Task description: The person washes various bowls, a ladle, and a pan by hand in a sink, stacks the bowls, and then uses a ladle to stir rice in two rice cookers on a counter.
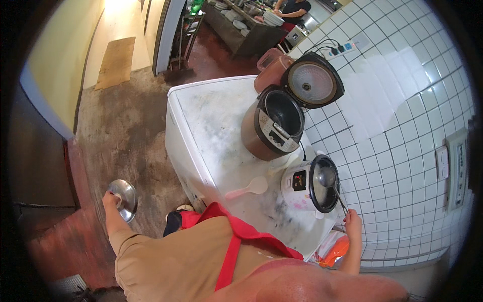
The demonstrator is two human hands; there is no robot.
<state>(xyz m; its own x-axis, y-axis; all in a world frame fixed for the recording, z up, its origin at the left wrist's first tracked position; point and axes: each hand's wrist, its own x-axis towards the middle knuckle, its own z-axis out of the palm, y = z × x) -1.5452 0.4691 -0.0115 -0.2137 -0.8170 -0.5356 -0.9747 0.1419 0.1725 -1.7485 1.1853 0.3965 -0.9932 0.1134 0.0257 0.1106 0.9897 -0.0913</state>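
Note:
At the left, over the floor, my left hand grips the knob of a round metal lid. My right hand, at the right, is closed on the handle of a metal ladle, whose bowl is inside a white rice cooker with pale contents. A rice paddle with a pink handle lies on the white top left of that cooker. Farther back, a larger brown rice cooker stands with its lid raised and its dark inner pot showing.
Both cookers stand on a white chest-like unit against a tiled wall. A pink plastic container is behind them, near a power strip. Orange packaging sits at the near right edge. A person works beyond the doorway.

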